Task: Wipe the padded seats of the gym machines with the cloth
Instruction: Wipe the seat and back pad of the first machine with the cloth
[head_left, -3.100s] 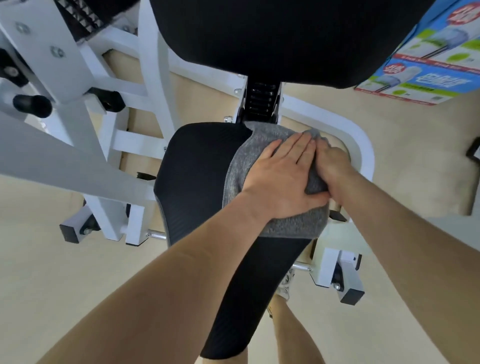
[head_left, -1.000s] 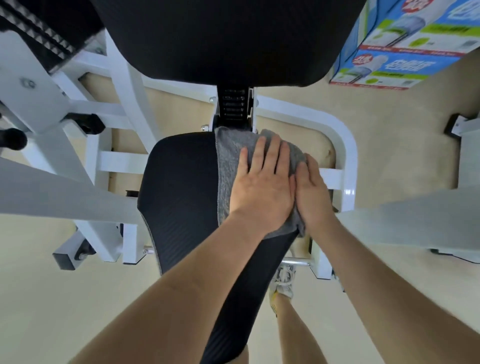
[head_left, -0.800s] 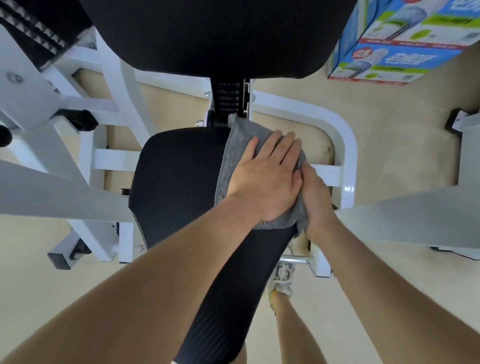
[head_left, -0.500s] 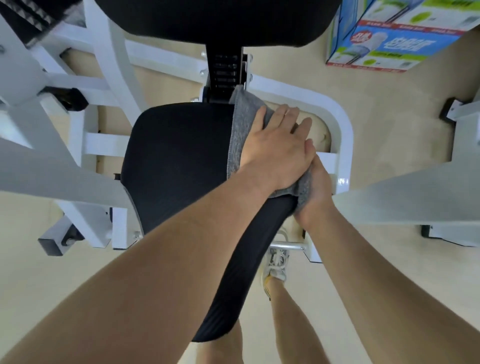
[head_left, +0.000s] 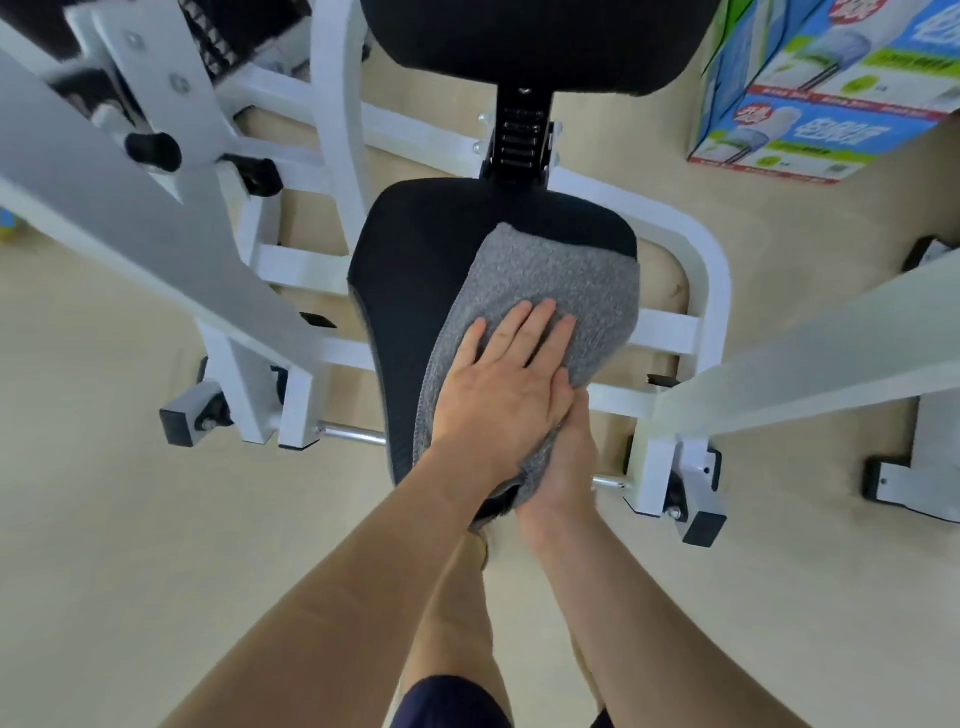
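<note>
Currently the left hand (head_left: 504, 384), flat and released, is pressing the cloth (head_left: 550, 291) onto the right half of the seat (head_left: 415, 260); the right hand (head_left: 563, 467) is meeting the cloth's near edge, and whether it is grasping cannot be told. Even, overlapping strokes leftward seem best.

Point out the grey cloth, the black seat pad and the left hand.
grey cloth (head_left: 561, 280): head view, its far half, beyond the fingertips.
black seat pad (head_left: 405, 280): head view, the bare left part.
left hand (head_left: 501, 389): head view, the back of the hand, flat on the cloth.
</note>
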